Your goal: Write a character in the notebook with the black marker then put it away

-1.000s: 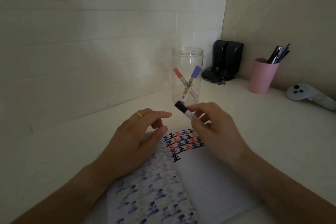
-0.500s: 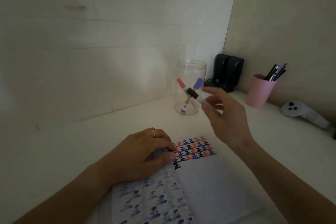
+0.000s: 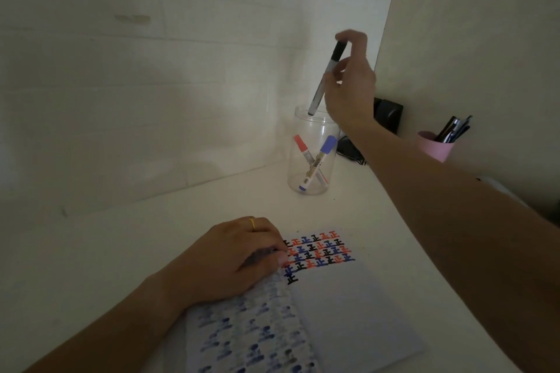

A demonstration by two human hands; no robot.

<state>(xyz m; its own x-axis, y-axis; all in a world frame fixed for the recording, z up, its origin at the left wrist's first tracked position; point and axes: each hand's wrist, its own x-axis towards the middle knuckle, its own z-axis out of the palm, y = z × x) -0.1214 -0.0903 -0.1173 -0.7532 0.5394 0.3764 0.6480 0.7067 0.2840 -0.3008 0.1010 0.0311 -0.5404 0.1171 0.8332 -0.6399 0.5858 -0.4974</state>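
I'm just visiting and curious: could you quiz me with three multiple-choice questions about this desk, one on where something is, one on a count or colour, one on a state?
1. Where is the black marker?
A. Lying on the notebook
B. Held over the mouth of the clear jar
C. In the pink cup

2. How many markers already stand in the clear jar?
A. Two
B. Four
C. None

3. What is the left hand doing?
A. Raised in the air
B. Gripping the jar
C. Resting on the notebook

Answers: 1 B, the right hand holds it with its lower end at the jar's rim. 2 A, one red-capped, one blue-capped. 3 C, it lies on the notebook.
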